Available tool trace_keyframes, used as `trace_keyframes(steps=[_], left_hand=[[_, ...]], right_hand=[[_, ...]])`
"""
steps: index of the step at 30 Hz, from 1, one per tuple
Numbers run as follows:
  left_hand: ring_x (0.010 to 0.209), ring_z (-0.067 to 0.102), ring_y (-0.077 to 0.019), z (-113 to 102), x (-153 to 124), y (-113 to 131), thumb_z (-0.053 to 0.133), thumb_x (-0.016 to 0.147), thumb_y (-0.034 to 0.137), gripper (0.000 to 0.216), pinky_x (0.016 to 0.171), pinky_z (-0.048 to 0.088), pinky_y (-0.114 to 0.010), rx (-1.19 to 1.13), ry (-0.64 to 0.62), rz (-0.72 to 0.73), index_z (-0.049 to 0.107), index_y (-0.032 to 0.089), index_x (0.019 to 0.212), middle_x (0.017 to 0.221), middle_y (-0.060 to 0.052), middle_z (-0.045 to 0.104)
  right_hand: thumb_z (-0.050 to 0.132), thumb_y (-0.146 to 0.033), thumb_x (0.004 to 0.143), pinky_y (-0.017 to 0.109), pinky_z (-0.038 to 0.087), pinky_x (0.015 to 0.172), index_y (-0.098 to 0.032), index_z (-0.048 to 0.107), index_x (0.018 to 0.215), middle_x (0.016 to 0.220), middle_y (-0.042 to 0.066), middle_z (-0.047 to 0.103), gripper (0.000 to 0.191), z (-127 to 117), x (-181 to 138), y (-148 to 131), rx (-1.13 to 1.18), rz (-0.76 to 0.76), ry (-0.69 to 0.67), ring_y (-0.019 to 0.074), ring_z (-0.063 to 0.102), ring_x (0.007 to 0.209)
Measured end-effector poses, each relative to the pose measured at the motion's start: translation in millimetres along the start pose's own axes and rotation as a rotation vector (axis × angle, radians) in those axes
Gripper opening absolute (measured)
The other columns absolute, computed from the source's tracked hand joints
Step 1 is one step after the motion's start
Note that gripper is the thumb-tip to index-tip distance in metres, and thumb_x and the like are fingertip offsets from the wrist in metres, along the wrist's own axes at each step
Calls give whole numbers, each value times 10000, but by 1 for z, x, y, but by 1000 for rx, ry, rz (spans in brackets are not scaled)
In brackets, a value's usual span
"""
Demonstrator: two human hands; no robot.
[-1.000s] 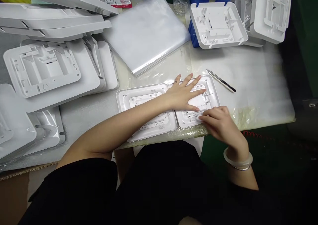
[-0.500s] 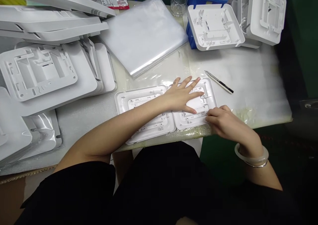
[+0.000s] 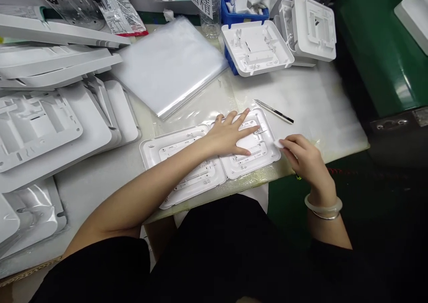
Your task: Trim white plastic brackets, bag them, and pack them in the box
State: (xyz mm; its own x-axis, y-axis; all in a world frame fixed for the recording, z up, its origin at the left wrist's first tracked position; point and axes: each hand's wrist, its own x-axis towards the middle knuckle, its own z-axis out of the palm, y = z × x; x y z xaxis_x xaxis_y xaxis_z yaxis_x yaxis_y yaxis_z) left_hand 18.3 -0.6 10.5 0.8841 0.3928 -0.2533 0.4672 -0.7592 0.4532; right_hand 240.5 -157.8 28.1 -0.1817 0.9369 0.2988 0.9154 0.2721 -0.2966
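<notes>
My left hand (image 3: 229,135) lies flat with fingers spread on a white plastic cover (image 3: 269,135), its ribbed inner side facing up. Beneath my left forearm is a second white plastic cover (image 3: 152,151), edge to edge with the first. My right hand (image 3: 302,158) is closed in a pinch at the first cover's right corner, with a small white piece (image 3: 278,144) between thumb and fingers. Whether that piece is a pad or a folded wipe I cannot make out. Beyond the covers rests a slim cutter knife (image 3: 274,112).
Plastic bags (image 3: 174,66) lie stacked behind the covers. Larger white panels (image 3: 96,133) pile up on the left. At the back are a clear bottle (image 3: 210,15), a blue bin (image 3: 245,16) and more white housings (image 3: 257,48). The table's front edge (image 3: 247,188) runs close to me.
My right hand has lifted slightly off the cover's corner, and the white piece now shows in its fingers. My left hand stays spread on the cover. The whole view has shifted.
</notes>
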Motion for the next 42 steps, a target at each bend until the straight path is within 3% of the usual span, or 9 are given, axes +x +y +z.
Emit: trace_keyframes(steps=[5, 11, 13, 17, 19, 27, 34, 37, 42], left_hand=[[1478, 53, -503, 0, 2, -2, 609, 829, 671, 702, 1104, 90, -752, -36, 5, 10, 365, 507, 1467, 1670, 19, -98], [1474, 53, -503, 0, 4, -2, 638, 813, 655, 719, 1117, 100, -732, -55, -6, 14, 380, 495, 1465, 1671, 29, -97], [1478, 49, -501, 0, 4, -2, 636, 809, 663, 722, 1117, 89, -735, -66, -6, 17, 376, 503, 1463, 1670, 31, -103], [1481, 48, -500, 1, 2, -3, 630, 811, 664, 711, 1123, 65, -732, -75, -2, 31, 381, 509, 1458, 1668, 42, -110], [1484, 49, -492, 1, 2, -2, 626, 814, 664, 712, 1127, 66, -727, -71, 2, 33, 374, 509, 1462, 1668, 39, -110], [1493, 61, -469, 1, 2, -1, 613, 817, 678, 712, 1126, 105, -714, -32, 4, 25, 374, 501, 1464, 1672, 9, -83], [1498, 65, -461, 1, 2, -1, 612, 807, 699, 727, 1136, 121, -696, -24, 14, 14, 368, 508, 1464, 1674, -1, -50], [1500, 59, -461, 1, 2, 1, 606, 808, 706, 727, 1136, 120, -696, -24, 16, 14, 372, 502, 1465, 1673, -20, -52], [1506, 8, -455, 3, 2, 3, 610, 815, 694, 746, 1137, 92, -706, -8, 15, 1, 342, 493, 1482, 1671, -18, -68]], right_hand=[[332, -78, 953, 345, 431, 691, -149, 632, 911, 922, 115, 589, 311, 16, 9, -3, -202, -47, -284, 196, 482, 745], [322, -34, 881, 320, 388, 628, -166, 603, 833, 889, 95, 554, 313, -4, 8, 2, -122, -62, -548, 183, 468, 715], [364, -103, 928, 317, 433, 647, -179, 621, 913, 948, 91, 575, 268, -13, 10, 6, 0, -66, -498, 183, 524, 759], [469, -223, 968, 357, 498, 757, -221, 625, 1088, 1015, 86, 599, 197, -16, 17, 9, 20, 9, -78, 209, 588, 893], [481, -232, 970, 362, 499, 780, -223, 627, 1106, 1001, 86, 598, 200, -7, 21, 11, 2, 29, 23, 213, 583, 911], [374, -160, 975, 386, 399, 769, -143, 657, 1068, 1004, 141, 600, 299, 45, 25, 6, -188, 87, -169, 252, 524, 886], [424, -129, 961, 350, 373, 718, -151, 669, 887, 890, 89, 610, 258, 12, 4, 0, -201, -30, -332, 187, 526, 745], [442, -177, 985, 349, 393, 735, -159, 664, 952, 901, 79, 624, 225, 7, 3, 2, -160, -21, -233, 182, 554, 765], [394, -222, 1006, 370, 376, 724, -185, 636, 1021, 920, 100, 606, 245, 29, 18, -3, -279, 79, -13, 223, 537, 833]])
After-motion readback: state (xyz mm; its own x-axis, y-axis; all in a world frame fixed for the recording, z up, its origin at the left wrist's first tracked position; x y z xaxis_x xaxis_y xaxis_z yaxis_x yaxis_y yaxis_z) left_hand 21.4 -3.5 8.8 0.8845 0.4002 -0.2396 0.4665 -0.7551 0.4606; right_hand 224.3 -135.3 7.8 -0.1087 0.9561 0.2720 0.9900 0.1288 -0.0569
